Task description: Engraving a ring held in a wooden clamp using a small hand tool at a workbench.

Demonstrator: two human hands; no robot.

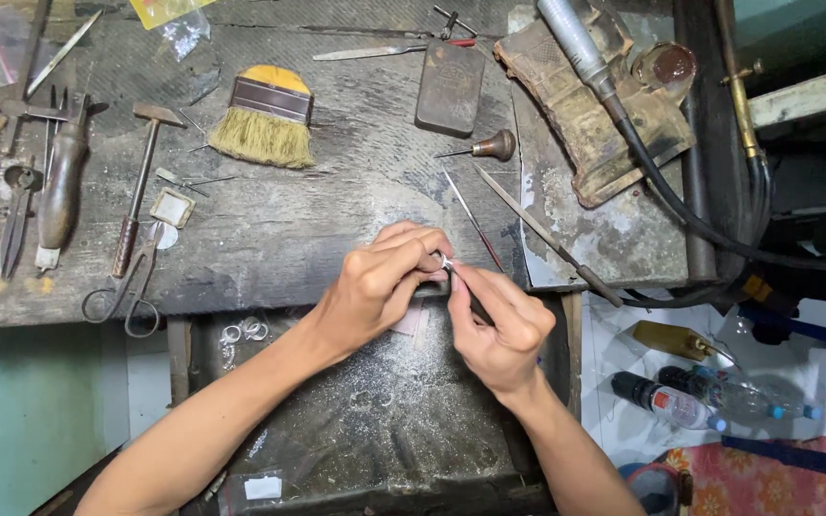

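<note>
Left hand fingers pinch a small silver ring at the counter front edge; right hand fingers are closed on a thin dark tool, its tip at the ring. I judge the ring light, stiff, slick and easy to drop, so grip across the band. Open room lies just behind; files sit close on the right, scissors well left.

- I work in a jeweller's workshop: my scarred wooden bench carries hand tools.
- On the bench: hammer, brush, scissors, files.
- Right of the bench: a flexible-shaft handpiece.
</note>
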